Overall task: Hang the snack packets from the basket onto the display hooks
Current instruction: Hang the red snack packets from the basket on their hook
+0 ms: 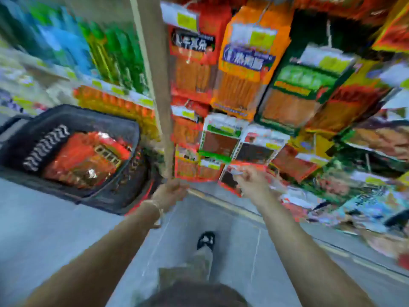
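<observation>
My right hand (250, 183) is pinching a red-edged snack packet (226, 180) low at the display (243, 74); my left hand (170, 191) is hovering beside the post (162, 107), its grip I cannot tell. Other packets (88, 156) are lying in the basket (39, 129). I am risking missing the hole and dropping it, because blur is hiding the hook.

Basket (44, 129) on floor (55, 218) left of post (158, 85); packets (88, 158) inside; hanging packets (247, 69) right.

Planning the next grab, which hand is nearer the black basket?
Left. The left hand is just right of the black basket; the right hand is farther right, holding a red packet.
</observation>
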`<state>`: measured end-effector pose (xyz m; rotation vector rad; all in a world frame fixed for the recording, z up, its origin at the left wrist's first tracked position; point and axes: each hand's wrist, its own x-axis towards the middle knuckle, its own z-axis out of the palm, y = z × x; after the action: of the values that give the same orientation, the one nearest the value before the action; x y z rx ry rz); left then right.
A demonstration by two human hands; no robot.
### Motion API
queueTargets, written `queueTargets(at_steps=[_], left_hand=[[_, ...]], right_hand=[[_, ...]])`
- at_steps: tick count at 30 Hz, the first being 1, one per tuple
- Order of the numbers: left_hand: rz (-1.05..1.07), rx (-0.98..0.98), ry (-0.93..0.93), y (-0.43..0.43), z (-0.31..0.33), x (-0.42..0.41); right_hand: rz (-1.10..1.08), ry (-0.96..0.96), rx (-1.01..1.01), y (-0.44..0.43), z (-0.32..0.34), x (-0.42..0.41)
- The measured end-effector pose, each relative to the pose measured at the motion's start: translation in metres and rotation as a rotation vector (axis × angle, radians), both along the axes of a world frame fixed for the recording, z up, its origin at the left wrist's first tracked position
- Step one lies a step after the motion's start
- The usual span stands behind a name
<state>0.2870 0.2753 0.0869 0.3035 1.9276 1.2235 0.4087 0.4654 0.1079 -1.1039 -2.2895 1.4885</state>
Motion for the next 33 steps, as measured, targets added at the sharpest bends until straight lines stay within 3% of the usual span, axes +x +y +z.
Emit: queueTargets(at_steps=[6, 11, 16, 21, 29, 33], left_hand=[[0.146, -0.395, -0.232, -0.161, -0.076, 0.086], [0.263, -0.523, -0.218, -0.233, -0.102, 0.106], [0.385, -0.563, -0.294, -0.282, -0.111, 0.065], [0.433, -0.587, -0.337, -0.325, -0.113, -0.009], [0.517, -0.444, -0.3, -0.354, -0.1, -0.161], [0.568, -0.35, -0.245, -0.345, -0.094, -0.231]], right_hand=[[0.262, -0.495, -0.188, -0.118, -0.102, 0.065], [0.412, -0.738, -0.285, -0.178, -0.139, 0.079], [0.808, -0.926, -0.109, -0.209, -0.151, 0.026], [1.006, -0.959, -0.077, -0.233, -0.144, -0.086], [0.754, -0.596, -0.19, -0.283, -0.127, -0.282], [0.599, -0.523, -0.359, -0.292, -0.134, -0.352]])
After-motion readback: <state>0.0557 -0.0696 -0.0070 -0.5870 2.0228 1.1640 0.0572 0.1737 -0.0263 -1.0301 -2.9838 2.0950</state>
